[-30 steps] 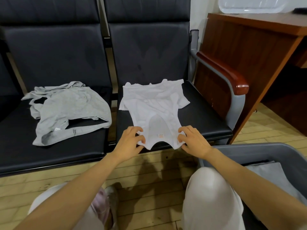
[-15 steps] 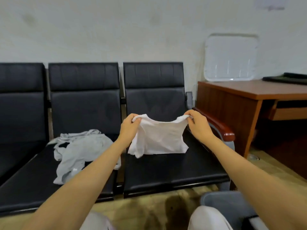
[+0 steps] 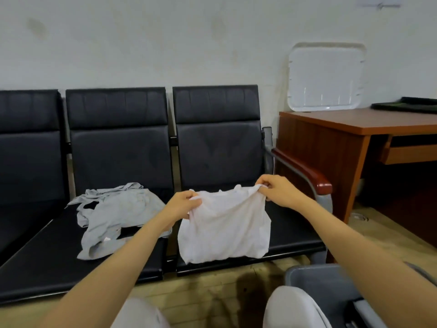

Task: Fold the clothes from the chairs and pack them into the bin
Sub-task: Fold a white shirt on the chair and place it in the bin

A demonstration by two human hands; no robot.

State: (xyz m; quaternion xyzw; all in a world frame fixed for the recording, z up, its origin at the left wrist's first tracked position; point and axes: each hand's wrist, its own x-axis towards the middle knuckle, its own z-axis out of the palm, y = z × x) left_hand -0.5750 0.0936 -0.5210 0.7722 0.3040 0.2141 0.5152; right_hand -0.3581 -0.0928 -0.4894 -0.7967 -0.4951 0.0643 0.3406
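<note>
A moment ago the shirt (image 3: 224,230) lay flat on the seat (image 3: 292,230); now it hangs doubled below our fingers. Our left hand (image 3: 183,204) and right hand (image 3: 277,192) each pinch a top corner. We think one more fold comes next, then the bin (image 3: 326,280).

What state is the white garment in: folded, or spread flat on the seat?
Held up, apparently doubled over: the left hand and right hand pinch the top edge of the white garment, which hangs, not flat.

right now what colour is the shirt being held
White; the shirt shows best in the head view.
</note>
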